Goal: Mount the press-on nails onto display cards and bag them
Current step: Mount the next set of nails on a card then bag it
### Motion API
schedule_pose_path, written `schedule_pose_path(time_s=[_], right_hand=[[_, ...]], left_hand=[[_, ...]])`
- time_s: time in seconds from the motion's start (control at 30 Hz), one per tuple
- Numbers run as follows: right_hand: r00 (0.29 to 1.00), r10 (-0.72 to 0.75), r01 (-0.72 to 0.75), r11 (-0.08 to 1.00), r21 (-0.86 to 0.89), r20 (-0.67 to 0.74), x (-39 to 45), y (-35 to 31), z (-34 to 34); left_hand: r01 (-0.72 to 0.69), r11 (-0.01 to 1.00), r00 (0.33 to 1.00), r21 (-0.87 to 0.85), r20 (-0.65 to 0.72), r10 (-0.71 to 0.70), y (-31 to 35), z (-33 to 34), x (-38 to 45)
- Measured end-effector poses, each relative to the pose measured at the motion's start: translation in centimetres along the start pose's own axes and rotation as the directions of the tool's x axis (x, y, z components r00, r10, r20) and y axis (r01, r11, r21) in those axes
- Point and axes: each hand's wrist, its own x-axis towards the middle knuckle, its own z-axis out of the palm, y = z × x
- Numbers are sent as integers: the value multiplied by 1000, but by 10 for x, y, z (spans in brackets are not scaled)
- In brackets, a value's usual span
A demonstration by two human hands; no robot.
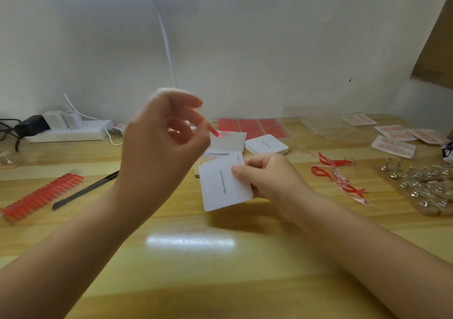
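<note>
My right hand [263,175] pinches a white display card [223,186] by its right edge, held tilted above the table's middle. My left hand [166,142] is raised to the card's upper left, blurred, with its fingertips pinching a small red piece [214,131], perhaps a nail or tape strip. A stack of blank cards [267,144] lies behind. A long strip of red press-on nails [41,197] lies at the left. Finished cards in clear bags [394,144] lie at the far right.
A black tool [85,190] lies beside the nail strip. Red adhesive sheets [252,127] sit at the back, with red peeled strips [338,176] and a board of metal nail stands [421,186] to the right. A white power strip [66,132] with plugs stands back left.
</note>
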Motion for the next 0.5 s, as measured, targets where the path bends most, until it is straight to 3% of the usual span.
schedule_pose_path(time_s=[0.17, 0.3, 0.5], right_hand=[[991, 90, -86, 995, -51, 101, 0, 10, 2], [984, 106, -105, 994, -18, 143, 2, 12, 0], [992, 59, -13, 929, -371, 113, 5, 16, -3]], left_hand=[[129, 992, 977, -8, 171, -126, 2, 31, 2], [234, 972, 912, 21, 343, -227, 7, 82, 22], [357, 933, 796, 52, 505, -333, 13, 166, 46]])
